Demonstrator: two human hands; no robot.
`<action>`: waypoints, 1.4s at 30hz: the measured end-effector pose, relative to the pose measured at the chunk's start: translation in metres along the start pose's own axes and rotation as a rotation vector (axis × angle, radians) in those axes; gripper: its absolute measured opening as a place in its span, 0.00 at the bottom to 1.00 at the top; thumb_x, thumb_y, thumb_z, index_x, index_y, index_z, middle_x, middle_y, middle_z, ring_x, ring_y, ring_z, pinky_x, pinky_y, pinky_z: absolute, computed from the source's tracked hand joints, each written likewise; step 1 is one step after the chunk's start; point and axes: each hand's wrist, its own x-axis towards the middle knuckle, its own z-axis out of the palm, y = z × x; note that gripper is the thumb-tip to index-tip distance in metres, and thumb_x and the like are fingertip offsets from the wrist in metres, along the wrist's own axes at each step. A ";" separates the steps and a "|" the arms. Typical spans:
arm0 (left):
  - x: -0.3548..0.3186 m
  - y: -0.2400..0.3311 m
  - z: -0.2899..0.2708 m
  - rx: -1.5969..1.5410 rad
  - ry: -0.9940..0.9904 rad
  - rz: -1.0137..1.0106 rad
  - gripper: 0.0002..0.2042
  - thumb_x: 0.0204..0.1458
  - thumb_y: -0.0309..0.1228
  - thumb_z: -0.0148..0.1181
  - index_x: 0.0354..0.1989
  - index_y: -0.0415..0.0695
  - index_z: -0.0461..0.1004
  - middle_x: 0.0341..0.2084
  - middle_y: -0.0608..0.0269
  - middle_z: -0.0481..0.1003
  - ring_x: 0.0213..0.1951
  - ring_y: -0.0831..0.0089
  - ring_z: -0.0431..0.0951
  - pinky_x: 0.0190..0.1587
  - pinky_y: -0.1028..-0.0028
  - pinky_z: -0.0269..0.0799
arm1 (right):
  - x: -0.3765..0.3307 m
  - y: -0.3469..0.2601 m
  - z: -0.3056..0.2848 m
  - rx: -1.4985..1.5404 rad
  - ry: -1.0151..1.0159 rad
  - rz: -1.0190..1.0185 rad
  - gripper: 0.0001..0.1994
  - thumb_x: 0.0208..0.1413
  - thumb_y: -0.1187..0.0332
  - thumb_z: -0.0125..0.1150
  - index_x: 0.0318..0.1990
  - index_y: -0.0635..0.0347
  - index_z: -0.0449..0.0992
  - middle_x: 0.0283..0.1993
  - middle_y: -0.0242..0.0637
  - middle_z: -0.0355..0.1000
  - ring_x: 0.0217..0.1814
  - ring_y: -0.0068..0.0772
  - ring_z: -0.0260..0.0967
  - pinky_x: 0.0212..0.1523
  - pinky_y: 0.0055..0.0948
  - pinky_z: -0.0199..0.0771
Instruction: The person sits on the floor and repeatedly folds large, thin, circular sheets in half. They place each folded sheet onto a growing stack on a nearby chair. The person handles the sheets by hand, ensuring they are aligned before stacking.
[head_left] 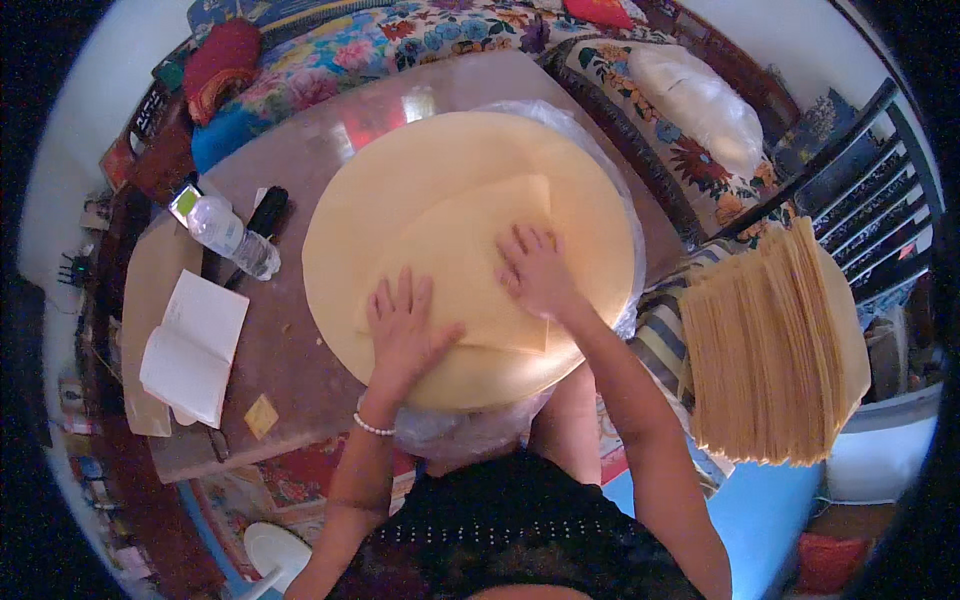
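A large pale-yellow round sheet (350, 200) lies flat on the table, seemingly the top one of a pile, with thin clear plastic (622, 200) showing around its edge. A smaller folded sheet (470, 230) of the same colour rests on it, its right side making a straight crease. My left hand (405, 330) lies with fingers spread on the folded sheet's near left part. Farther right, my right hand (535, 272) presses on the sheet near that crease, fingers apart and slightly bent. Neither hand grips anything.
On the chair at right stands a thick stack of folded yellow sheets (765, 350). The brown table (300, 370) holds a water bottle (228, 235), a black object (268, 210), an open notebook (197, 345) and a small yellow piece (262, 417). A flowered sofa (440, 40) runs behind.
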 end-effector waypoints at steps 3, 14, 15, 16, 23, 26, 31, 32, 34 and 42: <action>-0.001 0.002 -0.003 -0.038 -0.102 -0.046 0.43 0.41 0.61 0.54 0.63 0.46 0.55 0.65 0.48 0.47 0.64 0.41 0.44 0.63 0.47 0.35 | 0.034 0.022 0.008 -0.089 -0.042 0.138 0.27 0.57 0.50 0.43 0.60 0.52 0.61 0.65 0.49 0.51 0.68 0.48 0.43 0.63 0.55 0.36; 0.023 0.109 0.008 -0.004 -0.197 0.124 0.44 0.45 0.61 0.50 0.62 0.38 0.53 0.63 0.40 0.49 0.63 0.37 0.46 0.61 0.39 0.33 | 0.055 0.036 0.040 -0.173 0.076 0.422 0.19 0.50 0.63 0.49 0.47 0.64 0.69 0.39 0.52 0.69 0.39 0.50 0.68 0.38 0.49 0.66; 0.015 0.116 0.008 -0.058 -0.243 0.169 0.44 0.45 0.61 0.49 0.62 0.37 0.53 0.63 0.39 0.49 0.63 0.38 0.46 0.61 0.40 0.34 | 0.053 0.026 0.065 -0.274 0.113 0.356 0.14 0.48 0.70 0.49 0.42 0.64 0.72 0.30 0.54 0.70 0.32 0.48 0.70 0.28 0.46 0.69; 0.009 0.124 0.006 -0.058 -0.231 0.237 0.43 0.46 0.60 0.50 0.62 0.37 0.53 0.62 0.39 0.49 0.63 0.39 0.47 0.61 0.41 0.36 | 0.051 0.039 0.083 0.067 0.053 0.411 0.15 0.47 0.72 0.48 0.44 0.65 0.69 0.31 0.55 0.70 0.31 0.48 0.70 0.26 0.44 0.69; -0.024 0.079 -0.011 -0.076 0.006 0.285 0.37 0.45 0.49 0.60 0.59 0.36 0.57 0.57 0.43 0.59 0.59 0.49 0.58 0.61 0.51 0.49 | 0.023 0.016 -0.010 0.654 0.450 0.641 0.16 0.43 0.80 0.45 0.43 0.70 0.65 0.35 0.60 0.70 0.40 0.57 0.70 0.36 0.46 0.70; -0.024 0.033 0.014 -0.208 0.202 0.264 0.30 0.47 0.44 0.58 0.54 0.35 0.63 0.52 0.46 0.67 0.54 0.53 0.66 0.59 0.52 0.54 | 0.015 -0.009 -0.075 0.738 0.510 0.573 0.15 0.42 0.79 0.47 0.42 0.71 0.65 0.36 0.62 0.70 0.42 0.60 0.69 0.40 0.47 0.69; 0.022 0.031 -0.008 -0.386 0.564 0.479 0.19 0.54 0.38 0.50 0.46 0.34 0.70 0.42 0.49 0.74 0.47 0.52 0.72 0.56 0.55 0.58 | -0.024 -0.024 -0.196 0.739 0.708 0.574 0.16 0.41 0.78 0.48 0.42 0.73 0.65 0.38 0.62 0.69 0.43 0.60 0.69 0.43 0.47 0.68; 0.034 0.049 -0.030 -0.403 0.604 0.535 0.17 0.55 0.36 0.49 0.45 0.33 0.70 0.41 0.48 0.74 0.46 0.52 0.73 0.56 0.56 0.59 | -0.034 -0.019 -0.224 0.707 0.785 0.572 0.17 0.41 0.78 0.49 0.43 0.73 0.65 0.37 0.62 0.69 0.42 0.58 0.69 0.42 0.46 0.68; 0.058 0.097 -0.083 -0.449 0.654 0.660 0.14 0.54 0.31 0.51 0.42 0.34 0.72 0.39 0.49 0.75 0.44 0.52 0.73 0.56 0.56 0.60 | -0.065 0.001 -0.283 0.593 0.897 0.552 0.17 0.42 0.77 0.51 0.42 0.74 0.66 0.35 0.59 0.69 0.40 0.55 0.70 0.39 0.44 0.70; 0.139 0.347 -0.202 -0.486 0.746 1.181 0.21 0.35 0.11 0.52 0.41 0.40 0.72 0.38 0.53 0.75 0.44 0.57 0.74 0.53 0.62 0.63 | -0.273 0.087 -0.428 0.882 1.258 0.662 0.09 0.44 0.77 0.55 0.35 0.72 0.70 0.27 0.41 0.69 0.23 0.33 0.69 0.23 0.31 0.74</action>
